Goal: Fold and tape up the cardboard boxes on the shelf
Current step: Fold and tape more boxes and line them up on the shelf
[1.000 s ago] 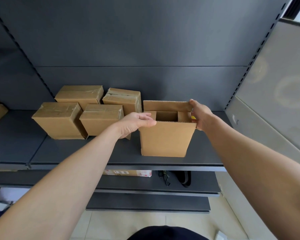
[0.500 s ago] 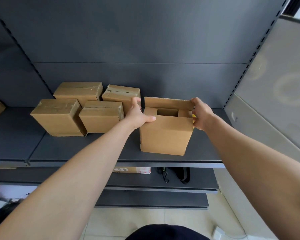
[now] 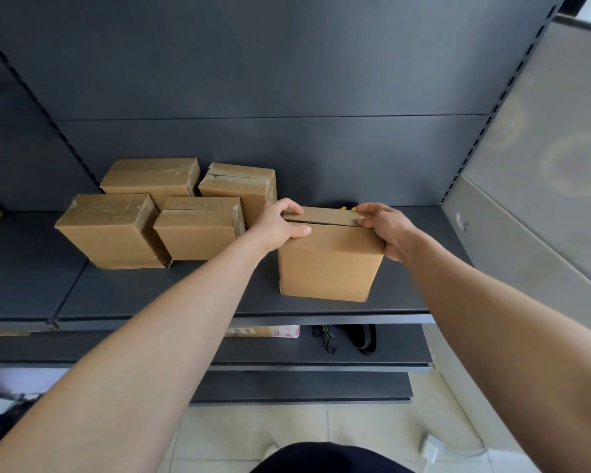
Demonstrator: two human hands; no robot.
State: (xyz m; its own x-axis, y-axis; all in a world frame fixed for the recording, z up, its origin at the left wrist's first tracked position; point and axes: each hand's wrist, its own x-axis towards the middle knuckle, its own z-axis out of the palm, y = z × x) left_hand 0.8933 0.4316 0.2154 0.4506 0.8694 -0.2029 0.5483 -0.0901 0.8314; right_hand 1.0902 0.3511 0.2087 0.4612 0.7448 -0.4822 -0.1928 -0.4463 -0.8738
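A plain cardboard box (image 3: 328,264) stands on the dark shelf (image 3: 185,302), right of centre. Its two top flaps are folded down and meet along a seam with no tape on it. My left hand (image 3: 280,223) grips the box's top left corner, thumb on the near flap and fingers curled over the far one. My right hand (image 3: 381,227) grips the top right corner the same way. A small yellow and black object (image 3: 348,207) peeks out just behind the box; I cannot tell what it is.
Several taped boxes (image 3: 198,227) stand in a cluster to the left on the same shelf. The shelf's back panel is close behind. A lower shelf holds a flat labelled carton (image 3: 263,332) and black straps (image 3: 359,339). A grey side panel rises at the right.
The box's top was open with flaps standing; both hands have pushed the long flaps down, and the top is now closed. The hands moved onto the top corners.
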